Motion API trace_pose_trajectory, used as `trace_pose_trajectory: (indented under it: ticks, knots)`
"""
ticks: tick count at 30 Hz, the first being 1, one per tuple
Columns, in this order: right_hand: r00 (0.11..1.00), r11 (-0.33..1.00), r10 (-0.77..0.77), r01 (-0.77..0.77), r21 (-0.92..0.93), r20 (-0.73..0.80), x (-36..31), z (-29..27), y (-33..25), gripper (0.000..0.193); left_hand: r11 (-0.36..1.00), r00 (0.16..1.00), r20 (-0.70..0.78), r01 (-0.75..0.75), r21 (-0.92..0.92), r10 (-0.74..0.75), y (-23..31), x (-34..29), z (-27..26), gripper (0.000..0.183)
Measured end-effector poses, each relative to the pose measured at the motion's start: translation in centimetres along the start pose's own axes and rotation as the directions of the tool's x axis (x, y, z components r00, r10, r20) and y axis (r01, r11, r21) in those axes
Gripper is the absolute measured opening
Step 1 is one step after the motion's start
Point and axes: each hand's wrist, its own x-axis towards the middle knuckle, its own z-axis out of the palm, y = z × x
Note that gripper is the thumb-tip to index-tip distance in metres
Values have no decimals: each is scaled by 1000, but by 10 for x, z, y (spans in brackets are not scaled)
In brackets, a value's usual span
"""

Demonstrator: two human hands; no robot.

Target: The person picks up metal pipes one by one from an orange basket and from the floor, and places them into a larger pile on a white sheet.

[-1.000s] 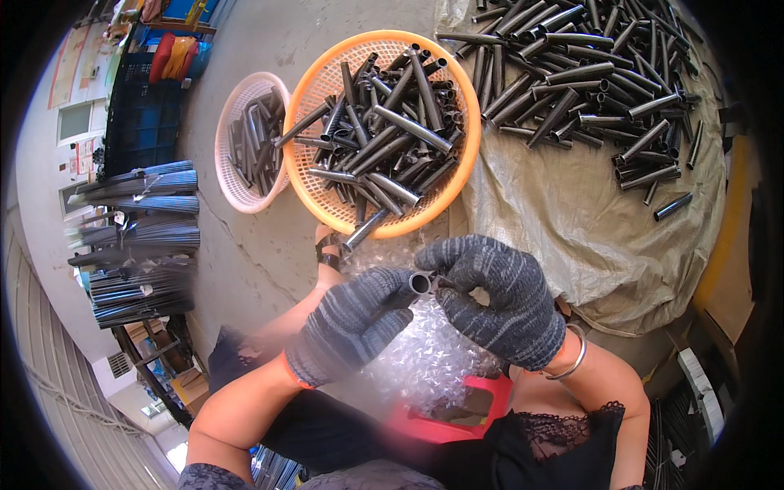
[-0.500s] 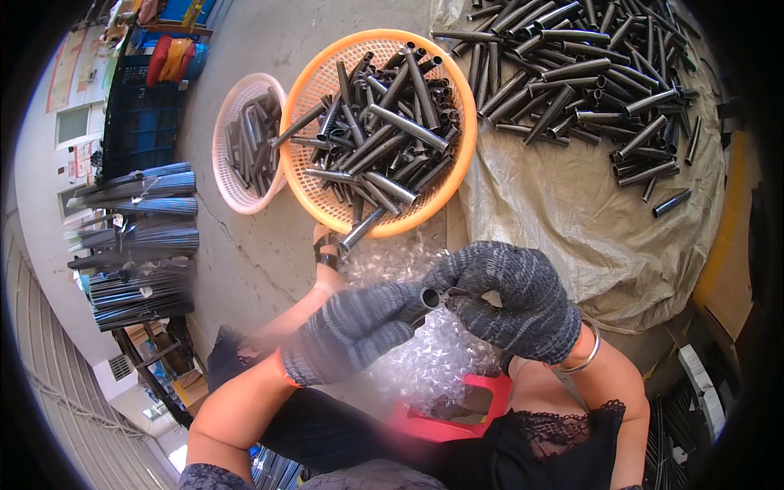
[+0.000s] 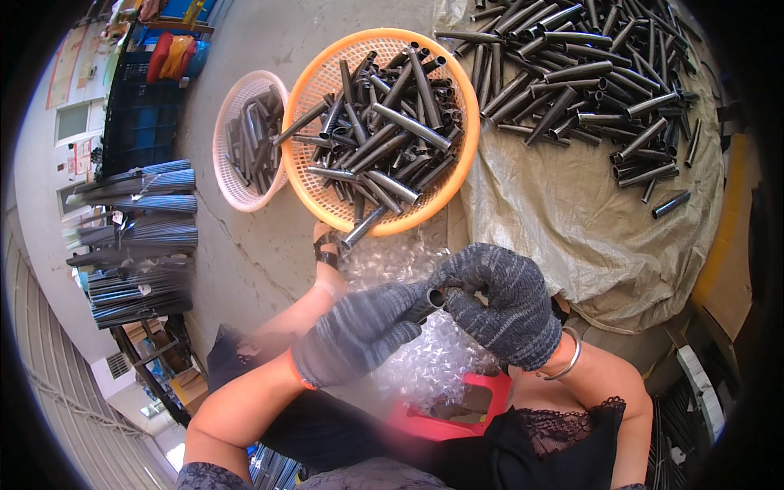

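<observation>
Hands first: you are holding one short dark metal tube (image 3: 430, 300) between both of them, just above your lap. Your left hand (image 3: 359, 331), in a grey knitted work glove, is wrapping around the tube's lower length, so most of it is hidden inside the fist. Only the open round end is showing, pointing up and to the right. Your right hand (image 3: 502, 306), in a matching glove, is meeting that end, with its fingertips (image 3: 459, 304) curling in on the rim. Both hands are closed on the tube, the left as a full fist and the right as a pinch at the mouth.

The long axis is running from lower left to upper right, out of the left fist and toward the right palm. So the free end is lying nearer to your right hand, and the left hand is carrying the weight.

Beneath the hands a crumpled sheet of clear bubble wrap (image 3: 425, 367) is lying over your knees, with a red plastic stool (image 3: 457, 420) under it. Ahead of you a round orange plastic basket (image 3: 465, 155) is holding many more tubes, a smaller white plastic basket (image 3: 224, 163) is sitting just beside it on the left, and a loose heap of dark metal tubes (image 3: 588, 82) is lying on a beige woven sack cloth (image 3: 572, 229) to the right.
</observation>
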Motion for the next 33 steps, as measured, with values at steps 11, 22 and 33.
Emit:
trace_pose_trajectory:
  ticks: [11,22,33]
  knots:
    - [989,972,-145,149,-180,34,6,-13,-7,22,813,897,331,415,-409,-291,24,6,-22,36]
    - [986,994,-76,62,-91,-151,6,-39,-32,16,949,911,276,270,160,-306,0,4,-19,44]
    - [879,946,316,-264,186,-357,-8,-110,70,7,798,822,207,567,-205,-531,6,11,-21,43]
